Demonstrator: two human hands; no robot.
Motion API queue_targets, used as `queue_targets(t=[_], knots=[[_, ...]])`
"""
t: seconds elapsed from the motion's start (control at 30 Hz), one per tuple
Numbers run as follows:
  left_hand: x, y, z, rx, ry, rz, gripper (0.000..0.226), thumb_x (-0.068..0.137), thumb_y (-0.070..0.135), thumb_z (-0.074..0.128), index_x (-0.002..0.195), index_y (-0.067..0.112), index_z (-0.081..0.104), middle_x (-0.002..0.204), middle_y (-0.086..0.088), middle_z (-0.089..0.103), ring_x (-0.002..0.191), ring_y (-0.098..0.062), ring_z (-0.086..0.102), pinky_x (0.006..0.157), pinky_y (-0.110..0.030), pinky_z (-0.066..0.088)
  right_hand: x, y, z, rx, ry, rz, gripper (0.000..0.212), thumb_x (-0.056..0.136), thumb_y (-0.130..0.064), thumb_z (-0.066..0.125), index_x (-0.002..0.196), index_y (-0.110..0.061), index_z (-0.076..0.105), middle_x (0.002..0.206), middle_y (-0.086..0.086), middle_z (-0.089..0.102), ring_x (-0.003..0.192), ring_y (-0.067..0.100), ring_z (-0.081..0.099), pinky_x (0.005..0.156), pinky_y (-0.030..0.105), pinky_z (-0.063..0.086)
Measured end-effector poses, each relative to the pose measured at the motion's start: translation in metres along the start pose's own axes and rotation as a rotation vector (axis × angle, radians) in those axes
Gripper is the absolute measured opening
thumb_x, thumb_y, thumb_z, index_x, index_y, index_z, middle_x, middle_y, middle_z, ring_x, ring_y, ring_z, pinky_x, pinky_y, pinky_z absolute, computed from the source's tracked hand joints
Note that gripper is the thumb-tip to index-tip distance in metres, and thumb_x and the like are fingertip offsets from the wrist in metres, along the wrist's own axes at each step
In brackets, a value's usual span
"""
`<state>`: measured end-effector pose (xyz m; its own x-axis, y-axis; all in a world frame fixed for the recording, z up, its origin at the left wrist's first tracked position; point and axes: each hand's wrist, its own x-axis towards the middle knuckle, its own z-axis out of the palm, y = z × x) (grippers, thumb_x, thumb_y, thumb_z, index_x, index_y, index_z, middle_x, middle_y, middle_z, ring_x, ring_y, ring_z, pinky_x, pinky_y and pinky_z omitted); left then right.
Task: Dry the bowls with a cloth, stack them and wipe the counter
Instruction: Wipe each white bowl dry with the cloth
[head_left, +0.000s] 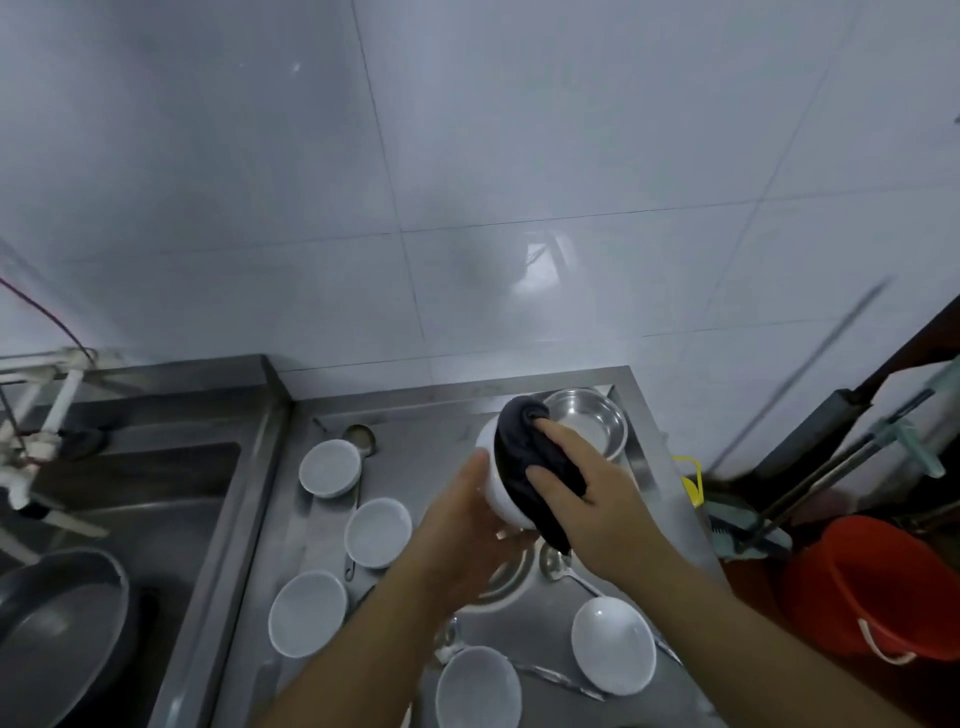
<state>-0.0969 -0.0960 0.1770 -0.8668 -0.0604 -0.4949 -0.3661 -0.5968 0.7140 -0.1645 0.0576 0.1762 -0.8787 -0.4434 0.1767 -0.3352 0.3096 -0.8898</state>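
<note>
My left hand (462, 525) holds a white bowl (501, 499) tilted on its side above the steel counter (415, 447). A dark cloth (524, 452) covers the bowl's mouth, and my right hand (582, 493) presses it into the bowl with fingers spread over the fabric. Several other white bowls stand apart on the counter: one at the back left (330, 467), one in the middle (377, 531), one at the front left (307, 613), one at the front (478, 688) and one at the front right (613, 644).
A steel basin (589, 421) sits at the counter's back right corner. Spoons and a ladle (558, 675) lie among the bowls. A sink (130, 499) with a dark pan (57, 634) is on the left. An orange bucket (872, 592) stands on the right.
</note>
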Motion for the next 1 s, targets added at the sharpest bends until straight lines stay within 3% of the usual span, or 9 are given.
queue_targets(t=[0.17,0.27,0.37,0.43,0.6,0.67,0.8,0.93,1.0], knots=[[-0.018,-0.003,0.000,-0.083,-0.126,0.067,0.079,0.098,0.066,0.038,0.156,0.013,0.045,0.150,-0.020,0.060,0.140,-0.036,0.057,0.124,-0.060,0.035,-0.010,-0.024,0.011,-0.030,-0.033,-0.011,0.045,0.092,-0.051,0.058,0.131,-0.073,0.050,0.125,-0.046,0.059,0.121,-0.013,0.057,0.096,0.002,0.041],[-0.028,0.000,0.009,-0.140,-0.228,0.127,0.102,0.076,0.069,0.076,0.155,0.012,0.047,0.152,-0.021,0.058,0.142,-0.037,0.055,0.122,-0.057,0.038,-0.011,-0.035,0.006,-0.100,-0.048,-0.078,0.042,0.097,-0.037,0.060,0.135,-0.054,0.054,0.122,-0.044,0.061,0.120,-0.014,0.057,0.096,0.003,0.042],[-0.031,0.002,0.016,-0.101,-0.219,0.207,0.116,0.065,0.068,0.089,0.157,0.012,0.044,0.153,-0.021,0.057,0.142,-0.038,0.055,0.117,-0.057,0.046,-0.002,-0.050,-0.004,-0.240,-0.132,-0.132,0.038,0.101,-0.021,0.061,0.136,-0.036,0.064,0.124,-0.020,0.070,0.114,0.000,0.063,0.096,0.017,0.050],[-0.032,0.005,0.018,-0.092,-0.145,0.245,0.120,0.062,0.067,0.092,0.156,0.011,0.044,0.148,-0.025,0.059,0.136,-0.042,0.059,0.110,-0.060,0.051,0.003,-0.066,-0.009,-0.357,-0.236,-0.132,0.035,0.103,-0.020,0.058,0.133,-0.034,0.066,0.116,-0.014,0.073,0.100,0.005,0.067,0.086,0.024,0.054],[-0.035,0.013,0.022,-0.038,-0.055,0.320,0.125,0.057,0.068,0.094,0.152,0.002,0.045,0.140,-0.036,0.059,0.128,-0.054,0.061,0.107,-0.072,0.047,0.018,-0.103,-0.028,-0.443,-0.410,0.027,0.030,0.104,-0.024,0.050,0.124,-0.032,0.071,0.068,-0.013,0.062,0.054,0.005,0.065,0.050,0.016,0.047],[-0.036,0.017,0.023,-0.012,-0.067,0.331,0.119,0.065,0.064,0.091,0.150,-0.004,0.043,0.139,-0.044,0.054,0.127,-0.065,0.054,0.103,-0.072,0.048,0.020,-0.115,-0.036,-0.438,-0.449,0.123,0.029,0.101,-0.027,0.050,0.116,-0.024,0.074,0.067,-0.004,0.068,0.056,0.004,0.069,0.055,0.022,0.057],[-0.044,0.019,0.015,0.105,-0.163,0.345,0.109,0.070,0.061,0.091,0.151,0.007,0.043,0.144,-0.036,0.054,0.132,-0.059,0.054,0.109,-0.078,0.040,0.019,-0.118,-0.050,-0.155,-0.547,0.403,0.027,0.087,-0.032,0.060,0.102,-0.019,0.077,0.094,0.011,0.079,0.084,0.030,0.078,0.078,0.046,0.066],[-0.058,0.012,0.014,0.103,-0.300,0.318,0.113,0.078,0.059,0.085,0.156,-0.003,0.031,0.146,-0.045,0.044,0.134,-0.067,0.044,0.110,-0.084,0.030,0.003,-0.112,-0.056,0.341,-0.568,0.590,0.033,0.078,-0.035,0.077,0.102,-0.013,0.080,0.099,0.023,0.075,0.083,0.029,0.068,0.076,0.039,0.054],[-0.067,0.011,0.020,0.077,-0.364,0.312,0.119,0.080,0.061,0.081,0.149,-0.018,0.025,0.139,-0.054,0.038,0.130,-0.075,0.038,0.109,-0.088,0.026,-0.007,-0.106,-0.051,0.646,-0.533,0.635,0.022,0.069,-0.030,0.082,0.081,-0.012,0.084,0.077,0.015,0.074,0.066,0.022,0.071,0.062,0.030,0.057]])
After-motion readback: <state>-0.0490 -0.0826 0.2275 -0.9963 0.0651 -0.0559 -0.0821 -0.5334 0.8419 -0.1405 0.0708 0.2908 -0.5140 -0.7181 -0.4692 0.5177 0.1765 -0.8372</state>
